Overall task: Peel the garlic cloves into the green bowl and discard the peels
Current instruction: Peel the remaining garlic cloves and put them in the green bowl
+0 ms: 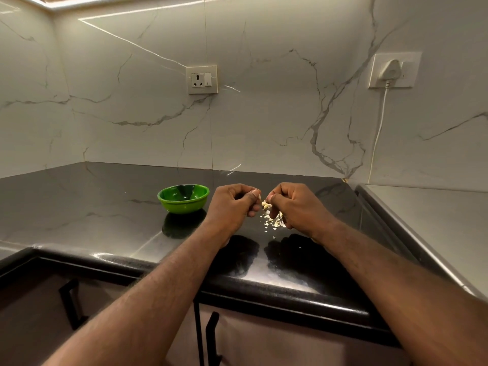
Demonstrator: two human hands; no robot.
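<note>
A green bowl [183,198] stands on the black counter, just left of my hands; nothing shows inside it. My left hand [233,204] and my right hand [291,204] are held close together above the counter, fingers curled, both pinching a small pale garlic clove [265,205] between their fingertips. Below the hands a little heap of garlic peels and bits [274,221] lies on the counter, partly hidden by my right hand.
The glossy black counter [105,215] runs into a corner with marble walls. A steel surface [433,223] adjoins it on the right. A wall socket [202,79] and a plugged-in socket with a white cord [390,71] sit on the backsplash. Cabinet doors with black handles lie below.
</note>
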